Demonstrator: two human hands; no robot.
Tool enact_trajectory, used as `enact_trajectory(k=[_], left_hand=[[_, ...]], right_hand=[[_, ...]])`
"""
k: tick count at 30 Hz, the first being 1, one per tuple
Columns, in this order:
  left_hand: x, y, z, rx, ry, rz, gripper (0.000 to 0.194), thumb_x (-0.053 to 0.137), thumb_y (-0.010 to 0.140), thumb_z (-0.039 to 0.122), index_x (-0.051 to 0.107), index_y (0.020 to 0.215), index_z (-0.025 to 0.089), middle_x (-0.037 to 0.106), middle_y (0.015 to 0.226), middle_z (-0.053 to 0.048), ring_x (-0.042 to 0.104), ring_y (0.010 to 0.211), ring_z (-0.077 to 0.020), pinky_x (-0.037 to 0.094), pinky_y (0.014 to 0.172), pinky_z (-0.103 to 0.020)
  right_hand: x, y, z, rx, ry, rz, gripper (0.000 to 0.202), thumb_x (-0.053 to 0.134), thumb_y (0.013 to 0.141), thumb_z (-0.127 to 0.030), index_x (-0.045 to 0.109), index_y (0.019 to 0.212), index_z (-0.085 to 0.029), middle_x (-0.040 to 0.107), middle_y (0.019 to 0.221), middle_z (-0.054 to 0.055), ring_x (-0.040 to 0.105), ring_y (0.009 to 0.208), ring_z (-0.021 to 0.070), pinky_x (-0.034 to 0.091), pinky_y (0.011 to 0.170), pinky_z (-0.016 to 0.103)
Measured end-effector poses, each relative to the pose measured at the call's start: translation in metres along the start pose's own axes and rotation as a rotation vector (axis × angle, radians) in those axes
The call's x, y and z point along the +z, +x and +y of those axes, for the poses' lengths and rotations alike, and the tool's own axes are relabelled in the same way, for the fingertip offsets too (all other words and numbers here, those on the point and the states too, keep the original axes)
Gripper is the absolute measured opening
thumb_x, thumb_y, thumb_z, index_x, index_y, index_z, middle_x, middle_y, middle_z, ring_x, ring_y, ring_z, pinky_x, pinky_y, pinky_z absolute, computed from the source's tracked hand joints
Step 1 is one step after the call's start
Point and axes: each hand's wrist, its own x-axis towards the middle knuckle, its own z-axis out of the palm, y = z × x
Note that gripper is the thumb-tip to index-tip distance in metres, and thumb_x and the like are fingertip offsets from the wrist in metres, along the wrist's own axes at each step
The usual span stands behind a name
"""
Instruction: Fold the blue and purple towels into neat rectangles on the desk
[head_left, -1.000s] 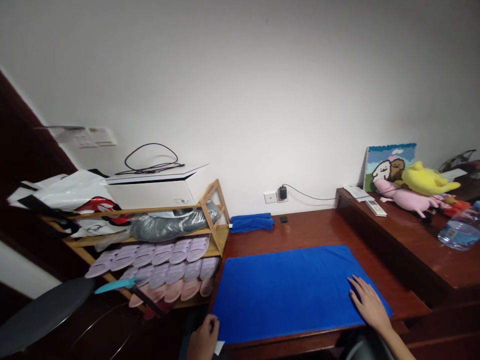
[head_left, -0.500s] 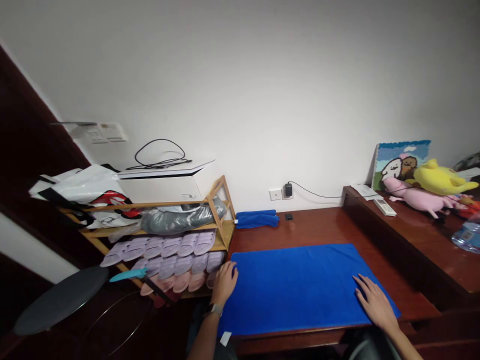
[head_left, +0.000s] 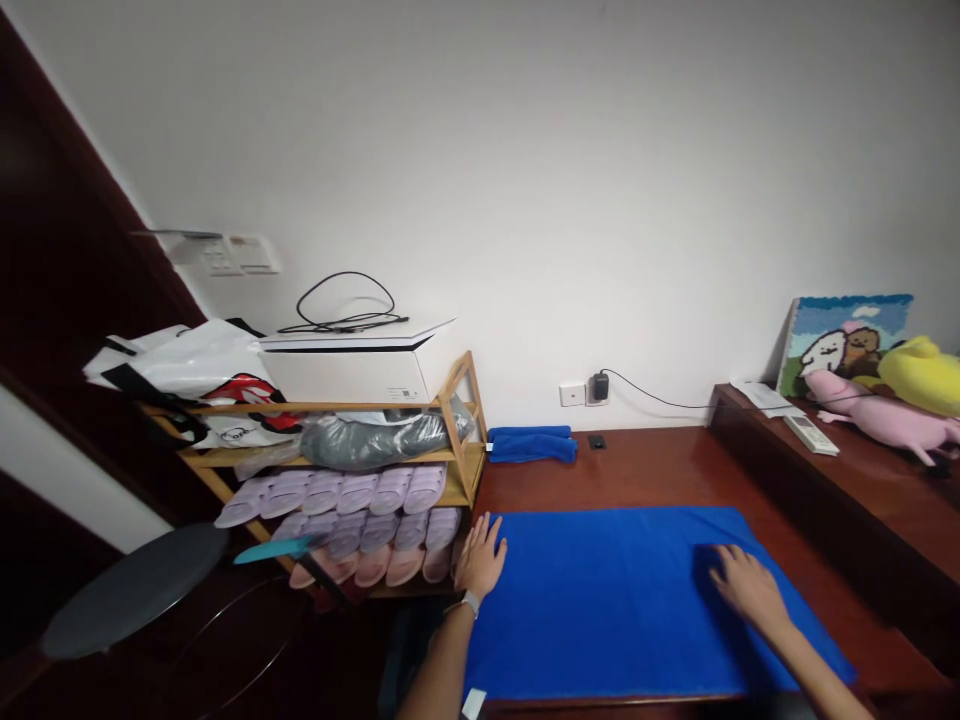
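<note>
A blue cloth point(head_left: 600, 600) lies spread over the reddish-brown table point(head_left: 652, 460), a white tag at its lower left corner. On the cloth's upper left edge rests my left hand point(head_left: 481, 556), fingers apart and holding nothing. My right hand point(head_left: 748, 587) is over the right part of the cloth, fingers slightly bent and parted, with a dark shadow beside it; nothing shows in it. Against the wall at the back left of the table is a second, folded blue cloth point(head_left: 532, 444).
A wooden rack point(head_left: 469, 470) at the left holds slippers point(head_left: 356, 492), a white box point(head_left: 345, 372) and bags. Plush toys point(head_left: 885, 415), a remote point(head_left: 810, 434) and a picture point(head_left: 844, 340) sit on the raised right surface. A charger point(head_left: 601, 386) is in the wall.
The view has shifted, so the rack and wall sockets sit farther right. My right hand has risen a little off the cloth, its fingers more bent. My left hand stays at the left edge.
</note>
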Motion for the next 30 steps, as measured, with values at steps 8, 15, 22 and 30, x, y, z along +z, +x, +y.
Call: enact_trajectory(k=[8, 15, 22, 30], left_hand=[[-0.003, -0.002, 0.001, -0.005, 0.029, -0.052, 0.055, 0.043, 0.102, 0.033, 0.047, 0.157, 0.029, 0.034, 0.170, -0.008, 0.031, 0.157, -0.0274, 0.029, 0.126, -0.049], [-0.002, -0.001, 0.000, -0.045, 0.063, -0.086, 0.058, 0.042, 0.101, 0.025, 0.043, 0.159, 0.029, 0.032, 0.171, -0.007, 0.028, 0.158, -0.0245, 0.024, 0.129, -0.047], [-0.001, 0.000, 0.000, -0.030, 0.124, -0.056, 0.055, 0.039, 0.105, 0.034, 0.041, 0.160, 0.029, 0.031, 0.171, -0.007, 0.029, 0.157, -0.0246, 0.027, 0.127, -0.047], [0.008, 0.004, -0.008, -0.036, 0.143, -0.042, 0.061, 0.034, 0.106, 0.047, 0.038, 0.162, 0.022, 0.033, 0.170, -0.011, 0.031, 0.157, -0.0276, 0.029, 0.126, -0.049]], right_hand=[[0.005, 0.046, -0.292, -0.508, 0.301, -0.237, 0.064, 0.044, 0.091, -0.027, 0.048, 0.155, -0.018, 0.044, 0.165, 0.009, 0.037, 0.153, 0.0276, 0.024, 0.127, 0.048], [0.046, 0.053, -0.376, -0.546, 0.378, -0.414, 0.067, 0.032, 0.102, -0.041, 0.027, 0.166, -0.020, 0.025, 0.172, 0.005, 0.017, 0.160, 0.0277, 0.010, 0.129, 0.053], [0.047, 0.071, -0.256, -0.332, 0.212, -0.322, 0.071, 0.020, 0.104, -0.051, 0.027, 0.166, -0.017, 0.023, 0.172, 0.007, 0.016, 0.160, 0.0233, 0.008, 0.130, 0.047], [0.031, 0.092, 0.002, 0.159, -0.077, -0.252, 0.075, 0.016, 0.101, -0.051, 0.022, 0.167, -0.014, 0.020, 0.173, 0.007, 0.016, 0.160, 0.0269, 0.015, 0.129, 0.051]])
